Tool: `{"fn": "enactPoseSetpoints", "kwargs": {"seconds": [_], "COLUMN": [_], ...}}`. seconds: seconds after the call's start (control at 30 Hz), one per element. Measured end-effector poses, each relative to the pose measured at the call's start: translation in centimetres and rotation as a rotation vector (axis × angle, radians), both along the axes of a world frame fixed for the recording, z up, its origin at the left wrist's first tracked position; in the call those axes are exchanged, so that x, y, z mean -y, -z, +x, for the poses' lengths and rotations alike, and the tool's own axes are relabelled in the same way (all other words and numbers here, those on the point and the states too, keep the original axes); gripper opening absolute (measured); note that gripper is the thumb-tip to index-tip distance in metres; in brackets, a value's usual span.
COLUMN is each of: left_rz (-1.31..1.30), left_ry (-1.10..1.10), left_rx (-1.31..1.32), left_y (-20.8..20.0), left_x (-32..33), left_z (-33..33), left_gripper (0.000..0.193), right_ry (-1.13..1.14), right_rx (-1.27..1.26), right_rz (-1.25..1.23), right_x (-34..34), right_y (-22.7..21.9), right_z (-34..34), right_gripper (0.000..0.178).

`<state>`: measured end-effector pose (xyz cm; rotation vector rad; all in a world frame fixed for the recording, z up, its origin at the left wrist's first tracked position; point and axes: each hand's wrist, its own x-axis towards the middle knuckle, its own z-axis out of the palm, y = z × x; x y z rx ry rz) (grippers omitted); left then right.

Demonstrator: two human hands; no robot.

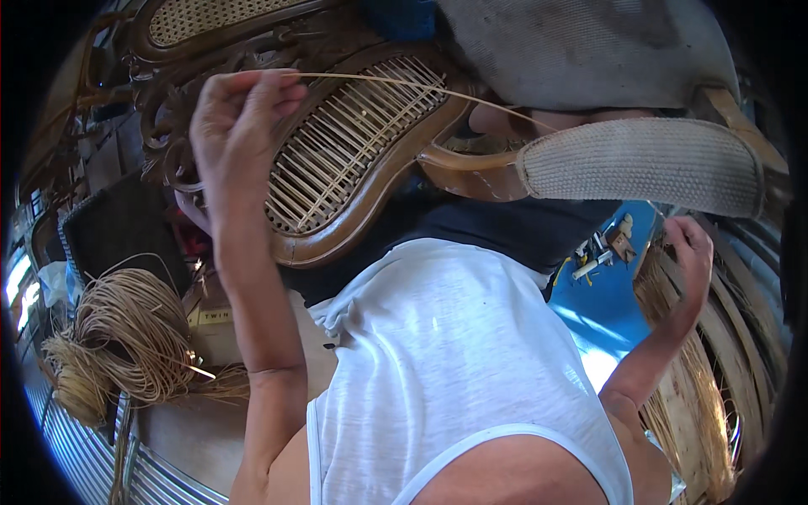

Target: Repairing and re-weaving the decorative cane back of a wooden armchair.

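My left hand (240,122) is raised at the upper left, thumb and fingers pinched on one end of a thin cane strand (404,82). The strand runs right in a shallow arc and drops out of sight behind the woven armrest (640,164). Beneath it lies a carved wooden chair frame (324,240), its curved opening laced with parallel strands of cane (337,151) and a few crossing ones. Out at the right, my right hand (692,244) is closed, thumb against fingers; what it holds is too small to make out.
A large coil of cane (135,328) sits at lower left. A blue surface (602,290) bears small tools and scraps. Long fibre bundles (699,396) lie at right, a finished cane panel (215,18) at upper left, a grey padded backrest (581,50) at the top.
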<state>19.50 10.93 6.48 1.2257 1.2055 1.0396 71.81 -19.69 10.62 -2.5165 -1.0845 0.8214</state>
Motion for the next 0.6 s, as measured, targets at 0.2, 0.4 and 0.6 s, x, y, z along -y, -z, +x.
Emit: {"fn": "enactPoseSetpoints", "kwargs": {"seconds": [0.2,0.4,0.6], "left_rz": [-0.181,-0.391,-0.392], "left_ry": [0.299,0.668,0.765], "left_rx": [-0.026,0.225,0.129], "left_y": [4.6,6.2,6.2], "left_x": [1.3,3.2,3.1], "left_z": [9.1,17.1,17.4], "left_gripper": [0.013,0.017,0.012], "right_ry": [-0.096,-0.082,-0.131], "right_rx": [0.683,0.181,-0.298], "right_rz": [-0.421,0.508,0.835], "right_x": [3.5,-5.6,-14.3], "right_y": [-3.3,3.4,10.1], "right_z": [3.5,-8.8,-19.6], "right_gripper": [0.029,0.034,0.024]}}
